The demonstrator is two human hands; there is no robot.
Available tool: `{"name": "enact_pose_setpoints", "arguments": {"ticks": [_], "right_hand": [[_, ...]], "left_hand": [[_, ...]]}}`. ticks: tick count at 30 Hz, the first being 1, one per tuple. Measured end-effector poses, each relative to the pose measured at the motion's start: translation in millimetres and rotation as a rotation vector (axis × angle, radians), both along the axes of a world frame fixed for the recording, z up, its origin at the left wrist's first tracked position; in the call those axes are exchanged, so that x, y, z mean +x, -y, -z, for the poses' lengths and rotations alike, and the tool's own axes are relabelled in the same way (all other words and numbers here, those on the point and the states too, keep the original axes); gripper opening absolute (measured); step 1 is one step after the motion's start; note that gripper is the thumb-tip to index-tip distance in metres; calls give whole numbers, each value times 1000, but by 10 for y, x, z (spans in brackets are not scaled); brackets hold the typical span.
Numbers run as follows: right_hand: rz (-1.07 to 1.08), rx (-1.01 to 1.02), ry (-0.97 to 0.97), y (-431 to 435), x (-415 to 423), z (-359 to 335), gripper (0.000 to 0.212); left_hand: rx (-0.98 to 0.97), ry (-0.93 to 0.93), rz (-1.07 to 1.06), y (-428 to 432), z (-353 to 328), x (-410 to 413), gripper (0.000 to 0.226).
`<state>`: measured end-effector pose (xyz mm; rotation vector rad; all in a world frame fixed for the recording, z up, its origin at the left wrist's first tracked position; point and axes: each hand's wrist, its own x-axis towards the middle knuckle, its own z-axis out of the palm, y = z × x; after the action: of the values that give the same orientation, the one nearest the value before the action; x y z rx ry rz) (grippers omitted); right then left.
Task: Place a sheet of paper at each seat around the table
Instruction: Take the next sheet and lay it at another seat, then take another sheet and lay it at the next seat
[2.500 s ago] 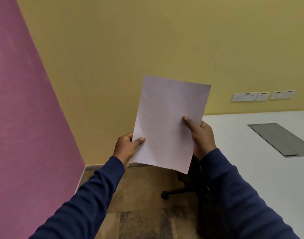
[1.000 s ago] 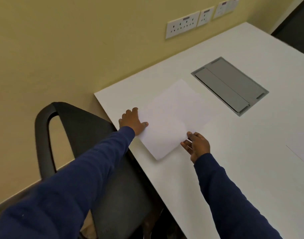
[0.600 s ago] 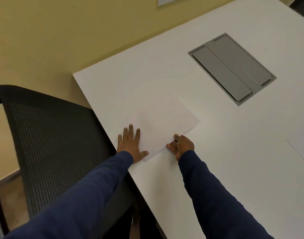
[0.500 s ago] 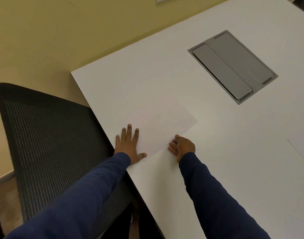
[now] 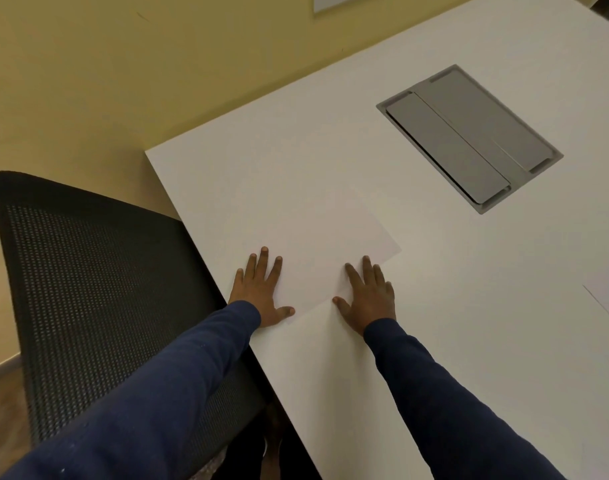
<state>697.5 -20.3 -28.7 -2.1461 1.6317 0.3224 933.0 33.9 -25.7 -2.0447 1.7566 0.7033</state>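
Lying flat near the table corner, the white rectangular sheet of paper (image 5: 317, 258) sits skewed to the edge, right in front of the black mesh-backed office chair (image 5: 99, 289), which I take as the seat it is meant for. I have both hands spread flat with fingers splayed, gripping nothing: my left hand (image 5: 261, 292) presses the sheet's near-left part by the table edge, my right hand (image 5: 369, 299) rests on its near-right edge, partly on bare tabletop. Pressing from two sides like this looks meant to pin and smooth the sheet so it stays put. The white laminate table (image 5: 434, 341) carries a grey metal cable hatch (image 5: 469, 136) well beyond the sheet, and at the far right the edge of another white sheet (image 5: 607, 306) shows, probably marking a neighbouring seat
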Motion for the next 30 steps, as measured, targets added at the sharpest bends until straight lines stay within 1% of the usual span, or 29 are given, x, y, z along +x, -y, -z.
{"name": "enact_pose_setpoints", "arguments": {"ticks": [6, 11, 20, 25, 30], "right_hand": [[-17, -6, -5, -17, 16, -88, 85], [-41, -45, 13, -101, 46, -315, 86], [-42, -209, 56, -309, 119, -971, 88], [2, -291, 78, -659, 107, -1436, 87], [38, -389, 88, -1266, 121, -1887, 87]], "left_hand": [[-40, 35, 5, 12, -129, -18, 118], [-97, 54, -5, 16, -419, -102, 117], [-232, 79, 10, -175, -1074, -387, 113], [-334, 79, 33, -441, -1527, -514, 111], [-461, 48, 45, -965, -1966, -528, 109]]}}
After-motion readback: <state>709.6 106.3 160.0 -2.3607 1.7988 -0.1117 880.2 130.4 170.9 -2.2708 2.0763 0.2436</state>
